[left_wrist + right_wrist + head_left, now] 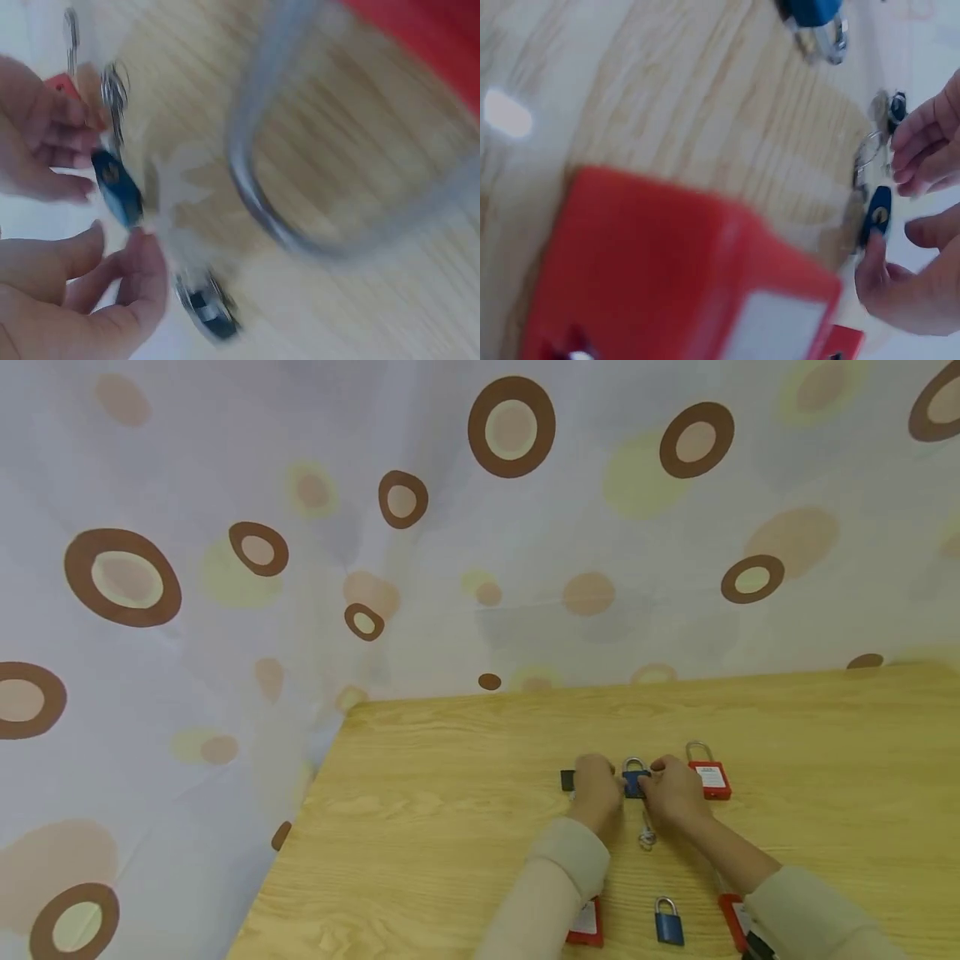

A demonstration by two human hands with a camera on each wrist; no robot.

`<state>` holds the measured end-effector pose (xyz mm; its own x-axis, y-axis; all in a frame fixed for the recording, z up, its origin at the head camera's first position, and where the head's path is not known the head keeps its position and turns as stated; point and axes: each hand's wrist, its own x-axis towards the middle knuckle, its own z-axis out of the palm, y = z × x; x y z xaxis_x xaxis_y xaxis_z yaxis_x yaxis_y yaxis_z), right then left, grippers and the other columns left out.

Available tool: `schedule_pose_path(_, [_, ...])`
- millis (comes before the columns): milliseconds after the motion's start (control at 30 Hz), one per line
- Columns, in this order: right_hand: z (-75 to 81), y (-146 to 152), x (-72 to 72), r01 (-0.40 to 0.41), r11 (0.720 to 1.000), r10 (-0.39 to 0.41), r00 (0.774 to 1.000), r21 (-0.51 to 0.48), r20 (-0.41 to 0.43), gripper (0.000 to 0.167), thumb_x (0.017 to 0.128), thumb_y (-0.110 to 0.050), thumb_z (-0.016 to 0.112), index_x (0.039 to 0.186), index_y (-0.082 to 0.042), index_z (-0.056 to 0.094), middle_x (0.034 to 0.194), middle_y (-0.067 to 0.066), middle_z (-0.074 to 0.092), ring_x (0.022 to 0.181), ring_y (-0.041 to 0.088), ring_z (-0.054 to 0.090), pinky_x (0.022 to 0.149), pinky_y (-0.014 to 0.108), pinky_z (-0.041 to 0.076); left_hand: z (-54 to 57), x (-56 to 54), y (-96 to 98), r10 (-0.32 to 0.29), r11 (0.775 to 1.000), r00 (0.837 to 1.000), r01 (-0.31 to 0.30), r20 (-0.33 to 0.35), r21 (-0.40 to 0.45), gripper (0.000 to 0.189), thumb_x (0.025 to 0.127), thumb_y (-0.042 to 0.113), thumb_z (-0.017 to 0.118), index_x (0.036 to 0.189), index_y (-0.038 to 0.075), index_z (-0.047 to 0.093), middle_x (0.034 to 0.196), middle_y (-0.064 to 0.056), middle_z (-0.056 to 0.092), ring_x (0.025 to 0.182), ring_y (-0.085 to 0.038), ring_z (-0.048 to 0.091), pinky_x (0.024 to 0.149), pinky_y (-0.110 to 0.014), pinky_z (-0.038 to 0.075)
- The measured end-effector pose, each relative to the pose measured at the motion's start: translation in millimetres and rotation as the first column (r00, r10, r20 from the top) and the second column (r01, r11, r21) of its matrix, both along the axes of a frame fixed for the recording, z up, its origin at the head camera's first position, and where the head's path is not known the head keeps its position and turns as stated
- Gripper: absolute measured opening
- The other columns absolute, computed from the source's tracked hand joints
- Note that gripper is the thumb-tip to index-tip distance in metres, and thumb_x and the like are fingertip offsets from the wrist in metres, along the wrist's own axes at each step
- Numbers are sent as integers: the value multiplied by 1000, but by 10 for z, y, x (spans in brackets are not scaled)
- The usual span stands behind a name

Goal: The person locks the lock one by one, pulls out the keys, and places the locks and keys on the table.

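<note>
A blue padlock (pixel 634 783) lies on the table between both hands, its shackle towards the back and its keys (pixel 647 837) on a ring in front. On its left side is the left hand (pixel 597 789), thumb and bent fingers apart, fingertips right by the lock's end in the left wrist view. The right hand (pixel 675 789) is at the other side; in the right wrist view a fingertip touches the blue padlock (pixel 877 214), with the thumb held away from it. A dark padlock (pixel 567 779) lies partly hidden behind the left hand.
A red padlock (pixel 712 779) lies beyond the right hand. Closer to the front are another blue padlock (pixel 669 925), a red padlock (pixel 587 925) beside the left sleeve and one more red padlock (pixel 735 917) partly under the right sleeve. A patterned curtain (pixel 525 560) hangs behind the wooden table (pixel 420 827).
</note>
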<state>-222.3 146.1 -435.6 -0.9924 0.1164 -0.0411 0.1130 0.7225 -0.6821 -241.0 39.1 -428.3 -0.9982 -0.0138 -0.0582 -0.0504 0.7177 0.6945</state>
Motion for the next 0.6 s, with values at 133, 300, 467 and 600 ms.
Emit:
schedule_pose_path(133, [96, -83, -31, 55, 997, -49, 994, 62, -101, 50, 88, -11, 49, 128, 16, 36, 117, 40, 45, 96, 51, 50, 69, 55, 47, 78, -82, -295, 40, 986, 997, -28, -68, 163, 18, 86, 0, 60, 102, -5, 66, 99, -16, 65, 92, -26, 65, 75, -24, 55])
schedule_pose_path(300, [183, -231, -104, -16, 1000, 15, 993, -6, -119, 56, 86, -8, 44, 132, 20, 27, 123, 44, 36, 102, 53, 42, 77, 58, 43, 85, -107, -592, 177, 981, 969, -160, -173, 111, 21, 85, 0, 62, 105, -5, 65, 102, -19, 58, 95, -30, 61, 79, -28, 56])
schedule_pose_path(467, [128, -418, -148, -95, 984, 92, 995, -151, -27, 41, 89, -5, 42, 121, 20, 44, 112, 37, 51, 71, 28, 53, 58, 30, 46, 44, -50, -694, 190, 961, 981, -175, -48, 216, 28, 83, -1, 63, 109, -12, 60, 114, -27, 57, 104, -37, 60, 86, -35, 54])
schedule_pose_path(600, [81, -578, -159, -83, 981, 96, 993, -177, 64, 35, 90, -4, 43, 115, 19, 52, 112, 35, 56, 91, 41, 60, 72, 38, 54, 20, -19, -660, 202, 940, 978, -211, 59, 268, 28, 82, -3, 64, 106, -15, 59, 115, -29, 59, 106, -39, 60, 87, -39, 53])
